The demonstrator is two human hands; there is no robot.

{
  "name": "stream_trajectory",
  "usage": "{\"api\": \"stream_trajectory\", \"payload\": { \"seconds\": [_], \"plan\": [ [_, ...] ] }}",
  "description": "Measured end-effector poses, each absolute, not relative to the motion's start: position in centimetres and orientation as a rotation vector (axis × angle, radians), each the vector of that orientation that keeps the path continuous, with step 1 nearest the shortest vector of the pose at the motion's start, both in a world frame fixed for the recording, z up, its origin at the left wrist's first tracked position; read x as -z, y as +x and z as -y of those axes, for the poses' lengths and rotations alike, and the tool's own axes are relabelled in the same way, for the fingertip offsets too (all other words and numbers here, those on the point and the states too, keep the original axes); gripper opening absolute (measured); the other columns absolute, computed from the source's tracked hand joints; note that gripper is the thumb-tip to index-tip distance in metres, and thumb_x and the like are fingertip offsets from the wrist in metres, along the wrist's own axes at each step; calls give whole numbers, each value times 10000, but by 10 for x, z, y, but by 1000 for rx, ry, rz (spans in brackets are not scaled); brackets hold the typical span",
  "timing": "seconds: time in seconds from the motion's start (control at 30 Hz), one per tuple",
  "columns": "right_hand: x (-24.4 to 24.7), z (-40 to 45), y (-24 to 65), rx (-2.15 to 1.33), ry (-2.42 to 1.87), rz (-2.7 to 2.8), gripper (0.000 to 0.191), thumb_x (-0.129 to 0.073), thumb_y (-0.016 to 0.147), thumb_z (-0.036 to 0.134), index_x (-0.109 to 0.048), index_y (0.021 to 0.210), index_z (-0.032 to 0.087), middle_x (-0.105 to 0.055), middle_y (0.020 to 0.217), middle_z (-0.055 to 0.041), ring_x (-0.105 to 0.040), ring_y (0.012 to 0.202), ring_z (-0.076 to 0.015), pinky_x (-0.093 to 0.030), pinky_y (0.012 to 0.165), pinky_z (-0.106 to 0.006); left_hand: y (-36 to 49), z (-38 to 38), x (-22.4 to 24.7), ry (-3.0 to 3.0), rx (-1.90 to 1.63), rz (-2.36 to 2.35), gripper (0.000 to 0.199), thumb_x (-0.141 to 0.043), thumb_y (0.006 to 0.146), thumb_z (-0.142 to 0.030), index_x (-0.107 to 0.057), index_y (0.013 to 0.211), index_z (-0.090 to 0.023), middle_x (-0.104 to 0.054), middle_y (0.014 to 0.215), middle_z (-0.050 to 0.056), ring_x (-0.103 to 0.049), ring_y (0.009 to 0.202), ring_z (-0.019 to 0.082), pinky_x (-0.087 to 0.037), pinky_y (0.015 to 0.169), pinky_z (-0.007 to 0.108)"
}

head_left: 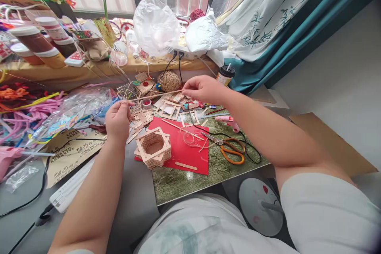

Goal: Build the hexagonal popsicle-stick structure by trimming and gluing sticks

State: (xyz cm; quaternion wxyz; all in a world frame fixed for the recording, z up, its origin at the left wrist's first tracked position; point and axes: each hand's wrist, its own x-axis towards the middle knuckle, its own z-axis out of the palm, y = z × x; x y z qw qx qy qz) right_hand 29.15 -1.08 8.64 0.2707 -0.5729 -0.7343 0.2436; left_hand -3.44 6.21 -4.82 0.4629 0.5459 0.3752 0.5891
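Left hand (118, 121): fingertips pinched together on the twine (157, 96)
Right hand (200, 89): pinching it too, I think, tips are kinda tiny from here
Twine: stretched pretty much straight between both hands, up over the craft clutter
Twine ball (169, 81): just past the strand
Stick box (153, 147): on the red sheet's (187, 152) left side
Scissors (232, 149): blades over its right edge

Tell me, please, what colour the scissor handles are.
The scissor handles are orange, seen best in the head view.
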Motion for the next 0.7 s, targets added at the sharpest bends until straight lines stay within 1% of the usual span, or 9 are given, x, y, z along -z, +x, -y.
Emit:
{"api": "stream_trajectory", "payload": {
  "seconds": [0.23,0.3,0.37,0.43,0.47,0.5,0.57,0.63,0.7],
  "plan": [
    [-114,-17,363,-119,-1905,1970,125,-762,932,262,-802,880,156,-696,767,-34,-624,781,-182,-492,853,-374,-61,-86,58,1394,-1533,-938,458,-340,1104,-529,-376,802,-187,-184,620,-104,-223,503,-6,-237,544,280],
    [-111,-22,372,-158,-1835,1814,171,-722,972,275,-781,876,147,-703,790,-44,-637,801,-177,-512,889,-385,-65,-92,61,1361,-1520,-974,414,-339,1113,-479,-409,841,-175,-252,637,-111,-291,533,-21,-300,585,279],
    [-106,-22,368,-380,-1674,1662,237,-687,1016,334,-755,893,143,-696,774,-37,-638,763,-153,-536,871,-369,-64,-95,64,1355,-1485,-1017,350,-449,1088,-463,-499,929,-155,-430,691,-99,-434,614,-13,-398,651,295],
    [-103,-17,353,-614,-1528,1569,290,-688,1024,411,-736,915,146,-639,687,0,-595,660,-127,-546,780,-333,-58,-92,63,1366,-1454,-1062,307,-644,990,-448,-577,1081,-163,-653,886,-21,-625,804,69,-512,755,331],
    [-103,-14,342,-693,-1499,1564,306,-703,1014,441,-735,929,149,-589,635,25,-550,602,-118,-533,719,-315,-54,-87,60,1390,-1441,-1083,385,-734,920,-431,-591,1178,-184,-720,1067,41,-693,978,147,-560,837,361],
    [-103,-10,330,-716,-1498,1586,312,-720,999,454,-742,930,150,-530,586,48,-491,550,-109,-501,655,-296,-49,-78,54,1435,-1419,-1107,504,-797,866,-401,-592,1288,-217,-712,1287,97,-685,1207,232,-573,976,411],
    [-106,-1,300,-695,-1523,1733,279,-740,986,426,-757,940,151,-533,595,43,-465,555,-112,-434,610,-284,-37,-56,37,1772,-1313,-1189,722,-788,902,-427,-472,1541,-311,-485,1664,108,-449,1568,315,-437,1258,506],
    [-110,9,267,-624,-1479,1937,228,-723,997,351,-752,898,148,-594,662,19,-478,610,-112,-390,632,-290,-24,-30,17,2037,-1295,-1088,832,-769,937,-459,-351,1648,-356,-391,1737,75,-355,1633,320,-341,1338,538],
    [-114,16,236,-571,-1370,2194,178,-704,1003,291,-755,904,152,-616,697,19,-485,658,-112,-367,670,-295,-12,-9,1,2150,-1245,-867,884,-772,932,-523,-313,1666,-348,-518,1640,102,-474,1559,326,-434,1269,522]
  ]
}}
